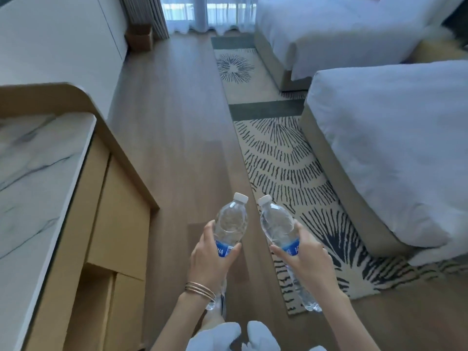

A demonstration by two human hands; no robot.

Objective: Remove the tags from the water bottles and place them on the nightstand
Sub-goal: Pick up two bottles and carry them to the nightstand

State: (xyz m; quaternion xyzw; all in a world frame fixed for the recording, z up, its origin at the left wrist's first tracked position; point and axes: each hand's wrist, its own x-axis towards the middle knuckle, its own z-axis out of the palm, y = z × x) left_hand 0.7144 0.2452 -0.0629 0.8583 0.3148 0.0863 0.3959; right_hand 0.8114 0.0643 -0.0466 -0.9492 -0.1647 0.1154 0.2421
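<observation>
While standing on the wood floor [177,148]: left hand [210,259] wrapped round one water bottle [231,221], right hand [306,259] round another bottle [277,221], caps forward.

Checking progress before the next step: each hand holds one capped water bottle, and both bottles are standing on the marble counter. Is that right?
Not quite. Each hand does hold one capped bottle, but neither stands on the marble counter. The head view shows the left hand holding the left bottle and the right hand holding the right bottle in the air above the wooden floor.
</observation>
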